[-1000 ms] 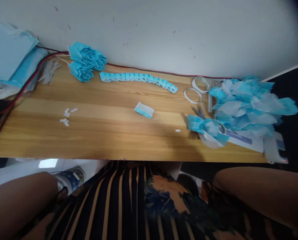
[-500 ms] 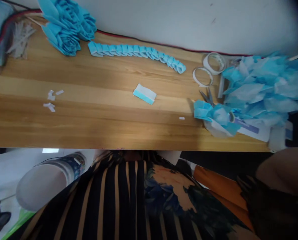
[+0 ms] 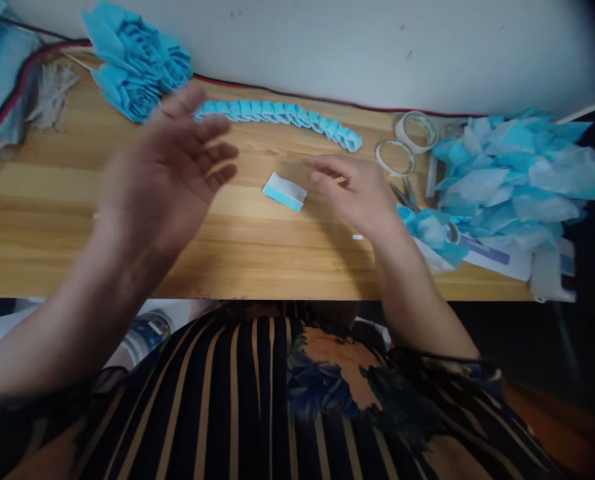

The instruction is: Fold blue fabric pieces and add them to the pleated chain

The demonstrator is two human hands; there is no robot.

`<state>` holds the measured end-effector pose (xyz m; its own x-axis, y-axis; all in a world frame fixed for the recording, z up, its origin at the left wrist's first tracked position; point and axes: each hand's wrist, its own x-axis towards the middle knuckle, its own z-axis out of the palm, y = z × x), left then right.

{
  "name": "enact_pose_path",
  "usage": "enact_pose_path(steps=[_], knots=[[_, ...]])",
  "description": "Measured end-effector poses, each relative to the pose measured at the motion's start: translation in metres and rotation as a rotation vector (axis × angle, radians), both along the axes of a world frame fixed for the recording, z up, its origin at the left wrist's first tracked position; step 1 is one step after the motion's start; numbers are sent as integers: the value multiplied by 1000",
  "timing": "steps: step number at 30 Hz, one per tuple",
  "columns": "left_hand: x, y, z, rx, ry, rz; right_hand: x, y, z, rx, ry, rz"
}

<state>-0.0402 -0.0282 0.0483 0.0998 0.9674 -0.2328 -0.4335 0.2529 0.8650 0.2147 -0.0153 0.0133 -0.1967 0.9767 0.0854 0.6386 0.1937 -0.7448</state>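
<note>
My left hand (image 3: 164,163) is raised over the left part of the wooden table, palm showing and fingers spread, with nothing in it. My right hand (image 3: 354,192) hovers to the right of a small folded piece of blue and white paper (image 3: 284,191), apart from it. Its fingers are loosely bent, thumb and index apart, and nothing shows between them. Behind both hands lies a long strip of folded blue pleats (image 3: 277,112); its left end is partly behind my left fingers. A tiny white slip (image 3: 358,237) rests by my right wrist.
Blue paper roses (image 3: 137,60) lie at the back left, beside thin white strips (image 3: 52,93). On the right are two tape rolls (image 3: 417,132), scissors (image 3: 405,194) and a heap of blue and white petals (image 3: 517,173). A red and black cord (image 3: 277,90) runs along the wall.
Both my hands have come into view over the table, the left from the left side and the right from the right. The folded paper and the pleated strip stay on the table.
</note>
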Motion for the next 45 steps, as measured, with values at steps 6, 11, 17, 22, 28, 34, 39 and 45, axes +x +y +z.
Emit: enact_pose_path(steps=[6, 11, 17, 22, 28, 34, 39, 45], knots=[[16, 17, -49, -11, 141, 24, -14, 15, -28, -34, -329, 24], [21, 32, -67, 49, 202, 50, -19, 19, -30, -50, -195, 89], [48, 43, -67, -9, 60, -40, -26, 33, -31, -26, 262, -15], [56, 39, -76, -5, -39, -217, -29, 29, -38, -33, 371, -100], [51, 36, -86, 27, -14, -176, -25, 18, -43, -59, 352, -49], [50, 38, -87, 10, -43, -121, -20, 20, -53, -86, 410, 9], [50, 36, -83, -14, -37, -119, -17, 20, -52, -140, 513, -24], [50, 37, -82, -24, -1, -113, -18, 21, -55, -134, 502, 45]])
